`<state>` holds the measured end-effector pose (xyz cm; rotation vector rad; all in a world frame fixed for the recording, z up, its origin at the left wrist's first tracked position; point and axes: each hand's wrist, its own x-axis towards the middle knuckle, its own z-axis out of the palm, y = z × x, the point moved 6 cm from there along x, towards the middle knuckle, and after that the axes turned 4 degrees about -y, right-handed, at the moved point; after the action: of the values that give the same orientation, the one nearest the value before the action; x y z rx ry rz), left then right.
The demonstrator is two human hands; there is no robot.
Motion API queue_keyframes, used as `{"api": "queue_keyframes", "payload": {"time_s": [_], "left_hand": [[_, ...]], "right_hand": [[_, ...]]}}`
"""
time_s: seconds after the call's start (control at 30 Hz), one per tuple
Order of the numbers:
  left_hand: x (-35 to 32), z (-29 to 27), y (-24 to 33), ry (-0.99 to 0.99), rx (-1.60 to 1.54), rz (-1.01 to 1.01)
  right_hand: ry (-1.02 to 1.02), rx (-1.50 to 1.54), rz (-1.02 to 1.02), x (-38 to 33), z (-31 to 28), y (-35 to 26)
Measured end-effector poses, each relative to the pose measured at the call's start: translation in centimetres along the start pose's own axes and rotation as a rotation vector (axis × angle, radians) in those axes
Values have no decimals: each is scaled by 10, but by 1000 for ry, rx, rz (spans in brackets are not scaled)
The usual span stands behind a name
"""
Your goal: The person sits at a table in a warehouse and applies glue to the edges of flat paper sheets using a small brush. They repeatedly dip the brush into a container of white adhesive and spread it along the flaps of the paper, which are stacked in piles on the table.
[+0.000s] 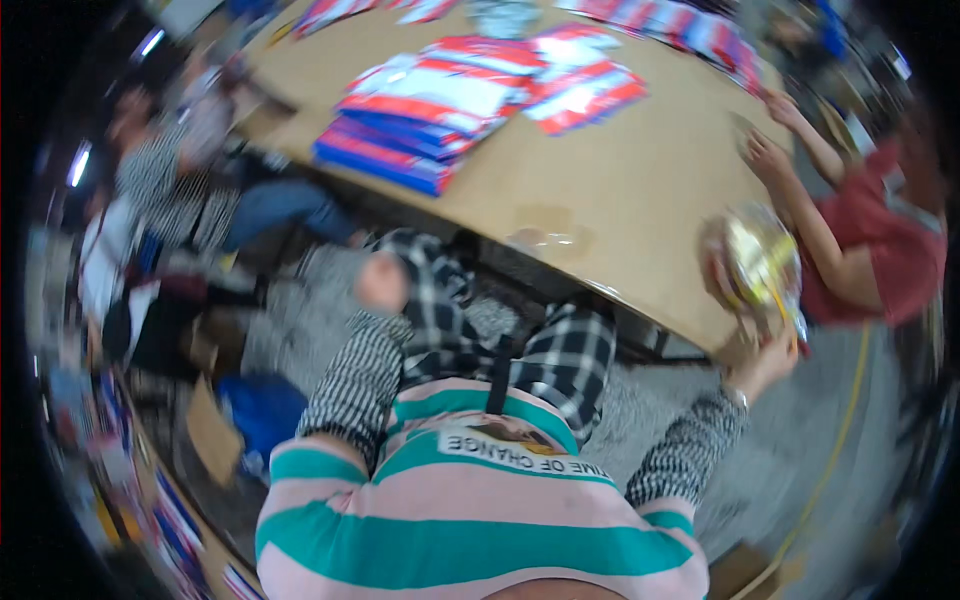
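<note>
At the table's right corner, my right hand is closed on the near edge of a clear plastic bag. Shiny gold and yellow contents show through the bag, too blurred to name. My left hand hovers over my left thigh, away from the table edge, and motion smears its fingers. A stack of flat red, white and blue packets lies on the tabletop ahead of me, beyond the left hand's reach.
The tan table spans the space in front of me. A small clear plastic piece lies near its front edge. On the right, a co-worker in a red shirt has both hands at the table edge. More people sit on the left.
</note>
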<state>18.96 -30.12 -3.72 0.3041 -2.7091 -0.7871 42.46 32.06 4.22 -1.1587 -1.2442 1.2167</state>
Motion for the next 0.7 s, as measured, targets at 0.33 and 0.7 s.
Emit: {"api": "queue_keyframes", "payload": {"time_s": [0.33,0.7], "left_hand": [[-19,-30,-9,-8,29,-174],[-19,-9,-50,-42,-49,-88]], "right_hand": [[-257,176,152,48,-28,75],[-158,603,333,81,-41,103]]}}
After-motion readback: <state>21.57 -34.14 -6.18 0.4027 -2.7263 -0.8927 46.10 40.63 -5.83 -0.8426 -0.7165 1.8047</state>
